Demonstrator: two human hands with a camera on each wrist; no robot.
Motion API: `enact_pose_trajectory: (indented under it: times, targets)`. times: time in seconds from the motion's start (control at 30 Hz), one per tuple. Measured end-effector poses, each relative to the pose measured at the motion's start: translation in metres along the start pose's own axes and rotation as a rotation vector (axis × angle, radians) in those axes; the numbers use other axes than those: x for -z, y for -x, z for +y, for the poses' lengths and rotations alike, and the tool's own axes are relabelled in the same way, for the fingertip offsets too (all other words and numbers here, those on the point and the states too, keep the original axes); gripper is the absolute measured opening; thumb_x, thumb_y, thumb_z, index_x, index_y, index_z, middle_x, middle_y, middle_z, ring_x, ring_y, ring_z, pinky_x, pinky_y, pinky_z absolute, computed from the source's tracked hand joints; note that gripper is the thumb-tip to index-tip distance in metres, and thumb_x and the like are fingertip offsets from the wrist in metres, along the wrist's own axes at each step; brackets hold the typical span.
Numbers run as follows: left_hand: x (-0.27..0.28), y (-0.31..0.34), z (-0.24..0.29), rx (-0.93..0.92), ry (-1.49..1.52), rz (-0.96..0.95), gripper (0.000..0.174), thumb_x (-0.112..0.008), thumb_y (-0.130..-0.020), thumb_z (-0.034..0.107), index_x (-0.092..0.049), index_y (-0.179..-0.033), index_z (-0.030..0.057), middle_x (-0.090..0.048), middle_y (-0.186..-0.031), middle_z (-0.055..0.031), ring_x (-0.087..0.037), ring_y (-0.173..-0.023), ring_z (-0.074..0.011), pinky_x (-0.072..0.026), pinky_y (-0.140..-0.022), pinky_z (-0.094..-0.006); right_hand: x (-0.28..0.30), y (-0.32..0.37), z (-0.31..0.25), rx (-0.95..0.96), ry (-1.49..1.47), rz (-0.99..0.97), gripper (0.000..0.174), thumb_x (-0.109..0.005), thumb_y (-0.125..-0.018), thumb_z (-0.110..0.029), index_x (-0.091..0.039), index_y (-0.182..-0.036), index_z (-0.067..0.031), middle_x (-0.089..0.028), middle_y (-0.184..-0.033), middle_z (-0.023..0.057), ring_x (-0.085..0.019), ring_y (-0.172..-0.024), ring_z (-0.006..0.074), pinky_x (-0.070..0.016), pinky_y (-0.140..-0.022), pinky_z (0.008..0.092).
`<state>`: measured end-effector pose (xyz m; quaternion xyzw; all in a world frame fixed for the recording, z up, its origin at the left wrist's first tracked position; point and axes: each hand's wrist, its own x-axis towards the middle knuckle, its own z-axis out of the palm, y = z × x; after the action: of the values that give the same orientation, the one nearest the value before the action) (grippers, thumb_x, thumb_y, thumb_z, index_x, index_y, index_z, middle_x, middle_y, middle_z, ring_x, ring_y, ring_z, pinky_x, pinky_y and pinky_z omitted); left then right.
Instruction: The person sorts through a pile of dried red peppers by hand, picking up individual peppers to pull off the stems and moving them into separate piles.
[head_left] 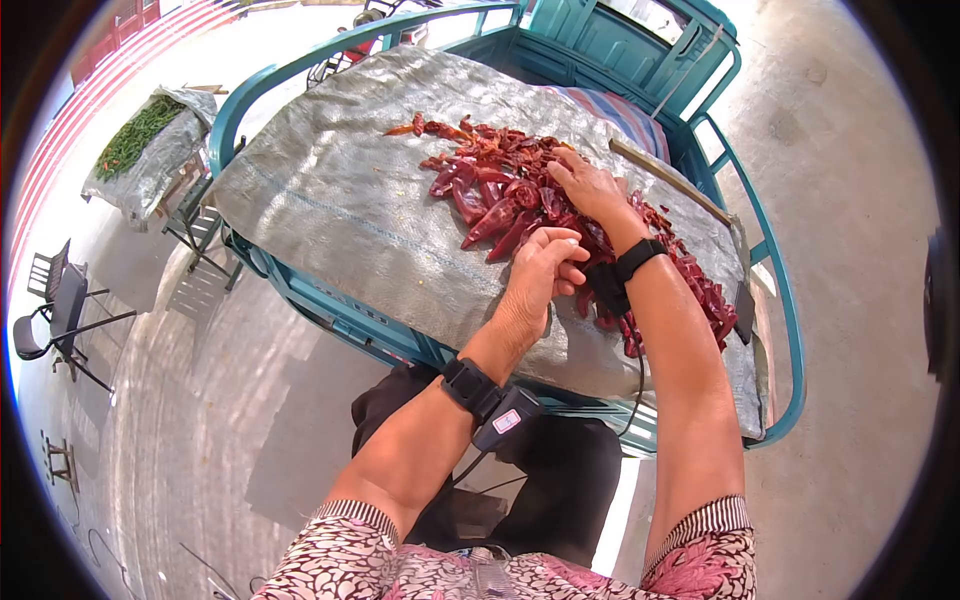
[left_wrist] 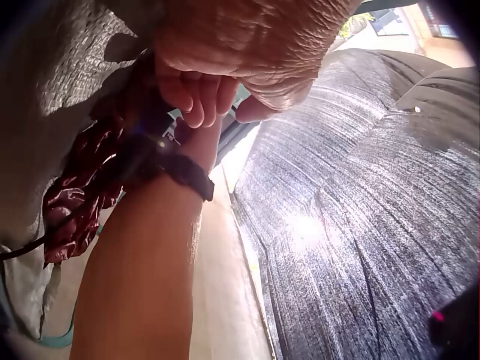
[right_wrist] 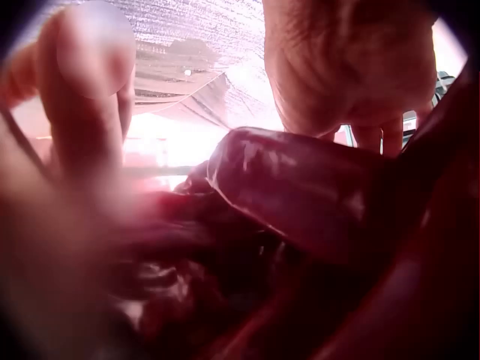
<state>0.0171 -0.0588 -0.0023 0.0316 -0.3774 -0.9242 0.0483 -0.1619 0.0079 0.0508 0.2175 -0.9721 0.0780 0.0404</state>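
Dark red dried chili peppers (head_left: 490, 205) lie in a broad pile on a grey woven sheet (head_left: 340, 180). My right hand (head_left: 593, 190) reaches over the pile, its fingers relaxed and fingertips among the peppers at the far side. Close to the right wrist, my left hand (head_left: 540, 272) hovers at the pile's near edge with loosely curled fingers and nothing visible in them. The left wrist view shows those bent left fingers (left_wrist: 196, 99) hanging in front of the right forearm. One large glossy pepper (right_wrist: 292, 187) fills the middle of the right wrist view.
The sheet covers a teal cargo bed with a curved rail (head_left: 790, 330) on the right. A wooden strip (head_left: 670, 180) lies along the pile's far right. To the left stand a table of green peppers (head_left: 140, 135) and a dark folding chair (head_left: 70, 310). Cables hang from both wrists.
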Motion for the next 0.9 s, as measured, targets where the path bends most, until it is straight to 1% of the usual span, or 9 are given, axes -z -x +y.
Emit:
enact_pose_trajectory:
  times: [0.13, 0.33, 0.43, 0.47, 0.57, 0.63, 0.73, 0.83, 0.9]
  targets:
    - [0.002, -0.002, 0.001, -0.006, -0.002, -0.009, 0.029, -0.059, -0.096, 0.025, -0.057, -0.119, 0.0068, -0.068, -0.099, -0.005, -0.063, -0.076, -0.0112, -0.0476, -0.068, -0.026, 0.002, -0.008, -0.006, 0.044, 0.134, -0.131, 0.058, -0.037, -0.098, -0.065, -0.061, -0.136, -0.0281, -0.068, -0.129, 0.0129, -0.059, -0.126, 0.0339, -0.0264, -0.108, 0.0599]
    - [0.001, -0.003, -0.002, -0.001, -0.016, -0.018, 0.03, -0.059, -0.098, 0.028, -0.056, -0.12, 0.0074, -0.068, -0.1, -0.0061, -0.063, -0.075, -0.0112, -0.0484, -0.066, -0.0257, 0.01, -0.003, 0.026, 0.018, -0.186, 0.361, 0.027, -0.069, -0.09, -0.037, -0.074, -0.104, -0.0136, -0.076, -0.092, 0.0095, -0.072, -0.088, 0.0277, -0.0498, -0.084, 0.0419]
    - [-0.003, 0.0, 0.0, -0.038, -0.045, 0.019, 0.035, -0.058, -0.101, 0.033, -0.053, -0.124, 0.0069, -0.068, -0.103, -0.0077, -0.063, -0.074, -0.0108, -0.0486, -0.065, -0.0245, 0.033, 0.026, 0.024, 0.04, -0.566, 0.369, 0.024, -0.075, -0.086, -0.026, -0.071, -0.099, -0.0049, -0.074, -0.086, 0.0087, -0.069, -0.081, 0.0179, -0.052, -0.074, 0.0344]
    - [-0.003, 0.0, 0.002, -0.063, -0.094, 0.02, 0.043, -0.057, -0.103, 0.038, -0.05, -0.131, 0.0066, -0.067, -0.105, -0.0087, -0.063, -0.072, -0.0105, -0.0494, -0.062, -0.0241, 0.043, 0.052, 0.013, 0.068, -0.707, 0.338, 0.026, -0.076, -0.086, -0.021, -0.068, -0.099, 0.0007, -0.071, -0.087, 0.0073, -0.065, -0.08, 0.0117, -0.052, -0.07, 0.0291]
    - [-0.011, 0.005, 0.007, -0.056, -0.076, 0.066, 0.049, -0.057, -0.103, 0.04, -0.046, -0.137, 0.0067, -0.067, -0.105, -0.0085, -0.063, -0.07, -0.011, -0.0504, -0.06, -0.0248, 0.03, 0.112, -0.002, 0.078, -1.016, 0.278, 0.028, -0.071, -0.091, -0.014, -0.061, -0.111, 0.0012, -0.07, -0.096, 0.0085, -0.065, -0.082, 0.0123, -0.0527, -0.072, 0.0264]
    - [-0.007, 0.0, 0.0, -0.104, -0.163, 0.005, 0.038, -0.055, -0.105, 0.035, -0.053, -0.131, 0.0066, -0.066, -0.101, -0.007, -0.06, -0.066, -0.0093, -0.0502, -0.058, -0.0253, 0.01, 0.147, -0.01, 0.103, -1.139, 0.195, 0.027, -0.067, -0.093, -0.011, -0.057, -0.116, 0.0015, -0.071, -0.097, 0.0092, -0.066, -0.084, 0.0128, -0.0538, -0.074, 0.0277]
    - [-0.001, -0.001, -0.011, -0.218, -0.398, -0.007, 0.024, -0.055, -0.105, 0.022, -0.064, -0.119, 0.005, -0.065, -0.097, -0.0065, -0.057, -0.065, -0.0076, -0.0489, -0.057, -0.0246, 0.004, 0.182, -0.018, 0.082, -1.02, 0.219, 0.029, -0.062, -0.096, -0.01, -0.056, -0.122, 0.0015, -0.069, -0.103, 0.0123, -0.068, -0.086, 0.0157, -0.0554, -0.077, 0.0295]
    - [-0.004, -0.001, -0.011, -0.44, -0.756, -0.03, 0.024, -0.058, -0.101, 0.015, -0.065, -0.121, 0.0021, -0.065, -0.097, -0.0067, -0.058, -0.065, -0.0087, -0.0494, -0.058, -0.0248, -0.015, 0.186, -0.001, 0.035, -0.859, 0.511, 0.03, -0.064, -0.096, -0.012, -0.059, -0.123, -0.0005, -0.069, -0.095, 0.0095, -0.067, -0.079, 0.0155, -0.0537, -0.07, 0.0283]
    - [-0.01, 0.004, -0.012, -0.404, -0.8, -0.101, 0.026, -0.059, -0.099, 0.009, -0.065, -0.122, 0.0001, -0.065, -0.099, -0.0068, -0.06, -0.068, -0.0097, -0.0504, -0.061, -0.0261, -0.014, 0.192, 0.006, -0.042, -0.96, 0.484, 0.029, -0.065, -0.095, -0.012, -0.06, -0.122, -0.0014, -0.069, -0.091, 0.0086, -0.066, -0.077, 0.0151, -0.0528, -0.069, 0.0285]
